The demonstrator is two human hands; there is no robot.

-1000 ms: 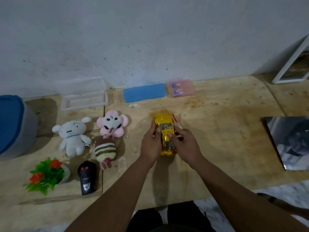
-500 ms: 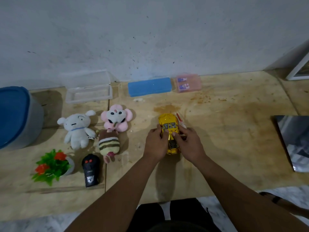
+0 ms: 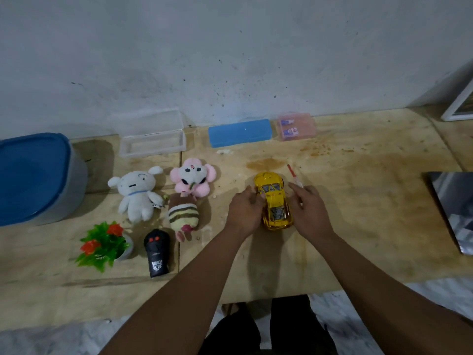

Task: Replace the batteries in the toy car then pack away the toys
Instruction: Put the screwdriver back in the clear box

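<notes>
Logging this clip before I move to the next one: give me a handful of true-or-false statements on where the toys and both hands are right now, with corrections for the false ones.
1. The yellow toy car stands on its wheels on the wooden table. True.
2. The left hand is at the car's left side. True.
3. The right hand holds the black remote control. False: the remote lies alone on the table, near the potted plant.
4. The blue case near the wall lies open. False: it is closed; the clear box beside it is the open one.
5. Three plush toys lie left of the car. True.
</notes>
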